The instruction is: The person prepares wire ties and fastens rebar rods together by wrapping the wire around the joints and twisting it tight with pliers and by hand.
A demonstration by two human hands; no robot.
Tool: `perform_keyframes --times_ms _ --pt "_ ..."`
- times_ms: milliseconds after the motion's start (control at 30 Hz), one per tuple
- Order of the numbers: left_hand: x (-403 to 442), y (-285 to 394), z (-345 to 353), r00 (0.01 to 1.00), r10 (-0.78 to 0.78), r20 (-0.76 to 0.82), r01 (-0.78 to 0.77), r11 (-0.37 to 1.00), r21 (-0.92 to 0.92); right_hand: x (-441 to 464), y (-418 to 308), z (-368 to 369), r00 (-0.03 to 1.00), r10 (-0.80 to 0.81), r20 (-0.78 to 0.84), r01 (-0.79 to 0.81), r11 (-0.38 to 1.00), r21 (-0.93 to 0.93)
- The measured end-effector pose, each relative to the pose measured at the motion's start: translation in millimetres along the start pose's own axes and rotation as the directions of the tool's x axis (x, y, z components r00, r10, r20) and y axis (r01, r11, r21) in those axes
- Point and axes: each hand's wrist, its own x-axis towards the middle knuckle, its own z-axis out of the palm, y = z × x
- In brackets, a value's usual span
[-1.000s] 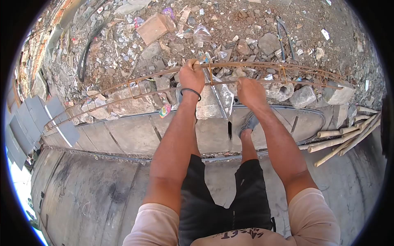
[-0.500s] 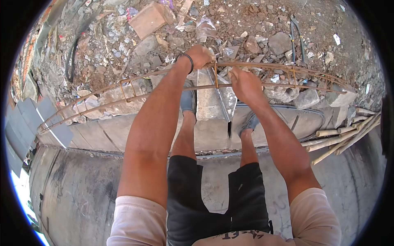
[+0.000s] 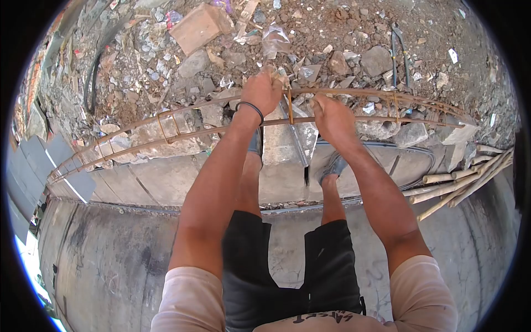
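A long, narrow frame of rusty steel bars [image 3: 276, 122] stretches across the view in front of the person, bowed by the lens, its two long sides joined by short cross-ties. It lies over a row of broken concrete along the edge of a rubble bank. The left hand [image 3: 263, 91], with a black band [image 3: 252, 105] at its wrist, is at the far bar; its grip is curled closed around that bar, just beside a yellowish-brown tie [image 3: 290, 106]. The right hand [image 3: 333, 117] is on the other side of the same tie, its fingers folded in over the frame; whether that grip clasps a bar or something smaller cannot be told. Between the hands, a grey metal rod [image 3: 297, 143] slants across a pale concrete block [image 3: 275, 145], passing beneath the near bar. Past the frame, stones and scraps cover the soil, with a brown block [image 3: 200, 27], clear plastic [image 3: 275, 41] and a long-handled tool [image 3: 394, 61] among them. A black hose [image 3: 91, 83] curves at the left, grey panels [image 3: 30, 157] stand below it, and light wooden poles [image 3: 434, 190] are bunched at the right.
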Motion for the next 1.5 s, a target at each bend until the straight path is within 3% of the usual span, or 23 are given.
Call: perform_keyframes --times_ms 33,100,233,300,433,500,667,733,800,900,967,1000,1100,1233,1333,1400,1500 --pt "-6.6 4.4 -5.7 1.0 0.002 0.001 -0.002 1.0 -0.002 -0.3 1.3 -2.2 1.0 0.018 0.022 -0.017 1.0 -0.016" --pt "-17.3 12.1 -16.8 0.961 -0.061 0.27 0.01 0.983 0.185 -4.0 2.9 -0.5 1.0 0.003 0.024 -0.003 1.0 -0.013" --pt "-29.1 26.6 -18.6 0.987 0.098 0.131 -0.134 0.941 0.311 -9.6 0.1 -0.6 1.0 -0.008 0.03 0.008 1.0 0.016" --pt "-12.1 31.5 -24.5 0.93 -0.026 0.366 -0.054 0.977 0.206 -8.9 -0.5 -0.3 1.0 -0.016 0.02 0.015 1.0 0.015" --pt "5.1 12.9 -15.5 0.897 0.027 0.44 -0.032 0.999 0.005 -8.9 2.3 5.2 0.998 -0.054 0.029 0.053 0.998 0.023" --pt "7.7 10.4 -14.8 0.877 -0.003 0.48 0.061 0.993 -0.105 -10.6 1.6 6.1 0.998 -0.046 0.048 0.045 0.999 0.022" --pt "-12.3 10.4 -6.7 0.958 0.049 0.283 -0.044 0.999 -0.024 -4.0 -8.8 -13.8 0.987 -0.116 0.107 0.115 0.993 0.014" --pt "-16.8 9.9 -4.8 0.971 0.069 0.229 -0.058 0.997 -0.054 11.2 -12.6 -26.6 0.952 -0.215 0.215 0.244 0.963 -0.117" --pt "-19.6 7.6 -5.9 0.968 0.149 0.202 -0.144 0.989 -0.036 33.8 -23.3 -39.3 0.931 -0.275 0.241 0.316 0.937 -0.152" --pt "-23.6 15.2 -7.2 0.981 0.141 0.131 -0.139 0.99 -0.023 72.6 -43.1 -48.5 0.885 -0.373 0.277 0.435 0.876 -0.209" --pt "-26.5 15.8 0.6 0.988 0.147 0.041 -0.146 0.989 -0.032 102.7 -56.4 -46.2 0.766 -0.508 0.394 0.619 0.749 -0.236" --pt "-28.3 16.6 2.8 0.988 0.147 -0.045 -0.149 0.988 -0.03 116.6 -60.3 -44.8 0.735 -0.492 0.466 0.642 0.726 -0.246" --pt "-33.1 17.3 3.9 0.996 0.088 0.001 -0.088 0.996 -0.02 140.3 -62.9 -34.5 0.73 -0.442 0.521 0.611 0.764 -0.207" --pt "-35.5 13.6 6.0 0.989 0.105 -0.105 -0.116 0.987 -0.108 154.1 -46.7 -15.9 0.717 -0.348 0.604 0.596 0.756 -0.272" --pt "-30.9 16.6 -1.5 0.996 0.083 -0.043 -0.087 0.992 -0.096 137.2 -53.2 -28.9 0.732 -0.161 0.662 0.5 0.788 -0.361" --pt "-29.4 17.5 -2.5 0.998 0.055 -0.004 -0.056 0.994 -0.091 127.6 -67.9 -35.3 0.638 0.088 0.765 0.396 0.814 -0.424" --pt "-29.5 17.7 2.2 0.998 0.061 -0.03 -0.062 0.996 -0.059 122.6 -99.6 -56.0 0.701 0.073 0.71 0.417 0.765 -0.49"
